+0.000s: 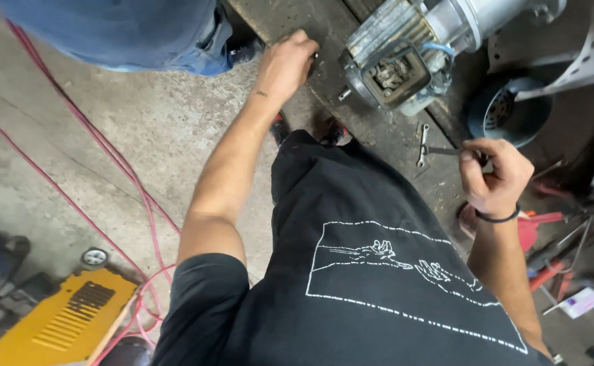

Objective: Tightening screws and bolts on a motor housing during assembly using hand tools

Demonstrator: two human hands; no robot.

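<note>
An electric motor [405, 54] lies on a dark wooden board [324, 27], its open terminal box facing me. My left hand [285, 64] rests on the board beside the motor, fingers curled over something small I cannot make out. My right hand [497, 173] is closed around the handle of a thin metal tool [446, 151], held just right of the board. A small wrench [423, 144] lies on the board between the motor and my right hand.
Another person in jeans [141, 34] stands at the top left. Red hoses [107, 156] run across the concrete floor. A yellow machine [60, 322] sits at the bottom left. A blue fan cover [507, 112] and red-handled tools [541, 224] lie at the right.
</note>
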